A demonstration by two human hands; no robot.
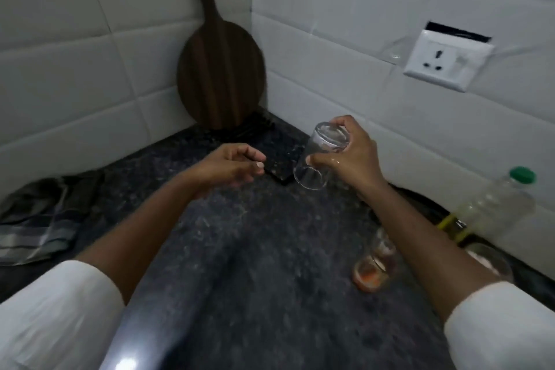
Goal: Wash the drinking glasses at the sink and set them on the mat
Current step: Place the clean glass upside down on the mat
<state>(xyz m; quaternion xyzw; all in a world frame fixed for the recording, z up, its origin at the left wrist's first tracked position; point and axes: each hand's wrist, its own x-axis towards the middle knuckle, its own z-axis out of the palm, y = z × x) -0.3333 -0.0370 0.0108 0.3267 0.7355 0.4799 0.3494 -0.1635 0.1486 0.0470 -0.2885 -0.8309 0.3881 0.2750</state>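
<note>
Glass [319, 156], inverted, apparently overhangs mat [277, 170] corner.

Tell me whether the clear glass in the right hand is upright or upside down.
Upside down and tilted: the clear glass has its thick base up in the right hand, its open rim down toward the counter.

A dark speckled stone surface [258, 249] runs into a corner of white tiled walls. A black mat [267, 147] lies flat near the corner. A round dark wooden cutting board [220, 75] stands at the back, leaning on the wall. A striped grey cloth [39, 222] lies crumpled at the left. At the right stand a glass with orange residue [371, 272], another glass [489, 260], and a green-capped plastic bottle [492, 210].
</note>
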